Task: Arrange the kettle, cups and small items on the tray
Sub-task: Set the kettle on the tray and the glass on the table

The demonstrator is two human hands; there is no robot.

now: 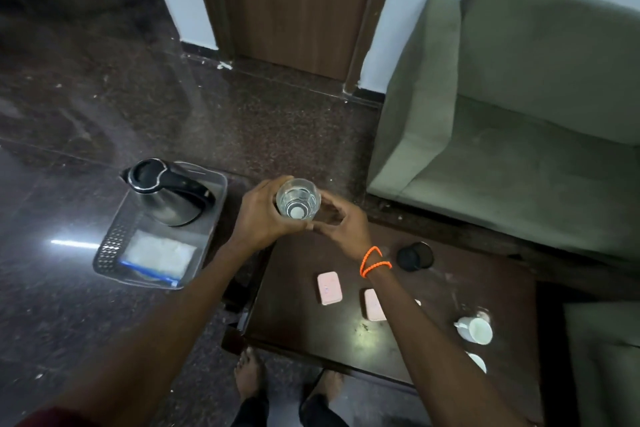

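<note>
the green sofa stands behind the dark counter. left of the counter, on the floor, the clear tray holds the kettle and a white packet. above the counter's far left corner, the left hand grips a glass; the right hand curls beside it, touching. on the counter lie two pink bars, a white cup and a black cup.

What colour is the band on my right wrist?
Orange; the wristband shows clearly in the head view.

Clear glass tumbler; brushed-metal kettle; glossy stone floor; matt cloth sofa.
</note>
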